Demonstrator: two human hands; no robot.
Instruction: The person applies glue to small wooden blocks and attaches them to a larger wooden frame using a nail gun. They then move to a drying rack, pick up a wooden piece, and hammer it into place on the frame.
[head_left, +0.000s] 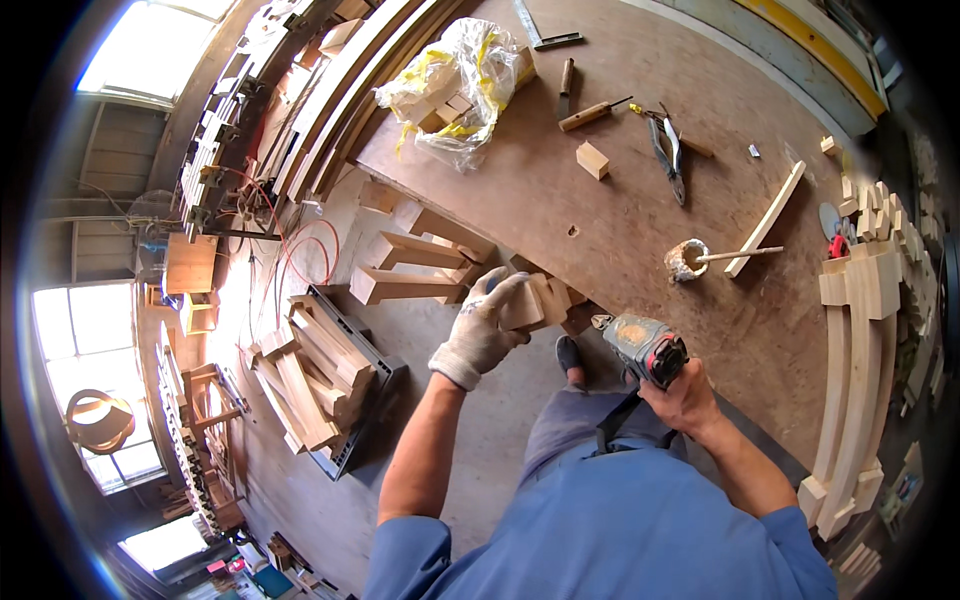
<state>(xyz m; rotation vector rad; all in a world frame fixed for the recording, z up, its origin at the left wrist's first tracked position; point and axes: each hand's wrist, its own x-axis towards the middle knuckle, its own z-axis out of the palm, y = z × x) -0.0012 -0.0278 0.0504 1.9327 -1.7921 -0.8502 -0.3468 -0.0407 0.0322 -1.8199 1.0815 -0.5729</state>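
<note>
My left hand point(486, 328), in a pale work glove, is closed on a light wooden block point(528, 302) beside the table's near edge. How far that block runs under and behind the fingers is partly hidden. In my bare right hand point(684, 397) is a worn grey power drill point(645, 345) with red parts at its rear. The drill's metal front end points left toward the block and stays a short gap from it. Just beyond my glove stand several joined wooden pieces with slanting legs point(415, 284).
The brown worktable point(640, 235) bears pliers point(667, 155), a crusted pot point(686, 262) with a stick, a wood strip point(766, 220), a small block point(592, 160) and a plastic bag point(455, 90) of wood pieces. A black pallet point(345, 455) with stacked parts lies on the floor. Curved wooden parts point(855, 370) stand right.
</note>
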